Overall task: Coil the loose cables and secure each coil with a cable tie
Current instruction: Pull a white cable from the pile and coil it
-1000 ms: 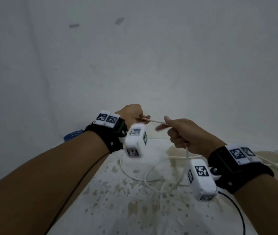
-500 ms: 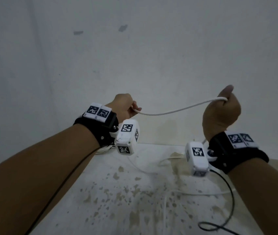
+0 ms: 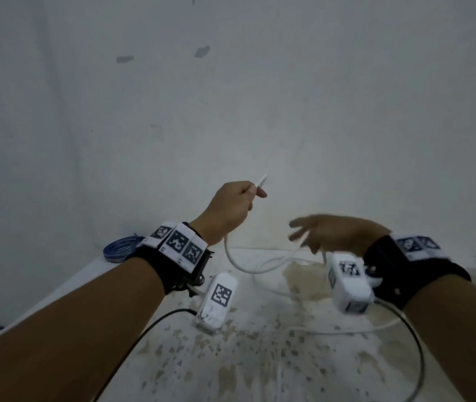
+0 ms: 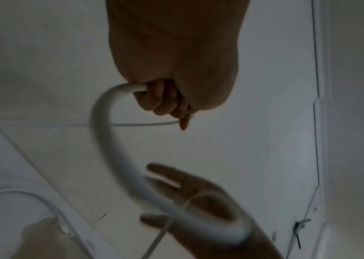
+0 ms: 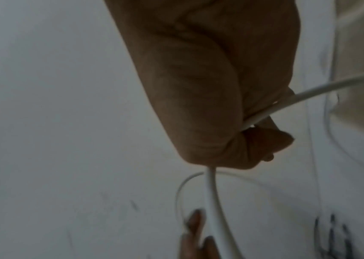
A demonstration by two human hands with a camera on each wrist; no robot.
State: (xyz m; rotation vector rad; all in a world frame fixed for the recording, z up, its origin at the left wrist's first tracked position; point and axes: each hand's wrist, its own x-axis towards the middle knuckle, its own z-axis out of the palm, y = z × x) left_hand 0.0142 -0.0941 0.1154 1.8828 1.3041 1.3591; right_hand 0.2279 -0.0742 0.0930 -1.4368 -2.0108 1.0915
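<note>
My left hand (image 3: 241, 200) is raised in a fist and grips a white cable (image 3: 239, 268) near its end, which pokes up past the knuckles. From the fist (image 4: 165, 99) the cable (image 4: 101, 136) hangs in a U-shaped loop and rises to my right hand (image 3: 318, 233), low over the table and blurred. The right hand's (image 4: 198, 198) fingers are spread, with the cable lying across the palm. In the right wrist view the cable (image 5: 309, 92) is pinched against the palm (image 5: 198, 87) by a curled digit. More white cable lies loose on the table.
A stained white table (image 3: 231, 358) stands against a bare wall. A blue cable coil (image 3: 120, 250) lies at its back left corner. Black wrist-camera leads (image 3: 418, 343) trail over the right side, across loose white cable (image 3: 347, 332).
My right hand has dropped from head height to just over the table and opened its fingers. The cable between the hands, a raised span before, now hangs in a loop. The left hand rose slightly.
</note>
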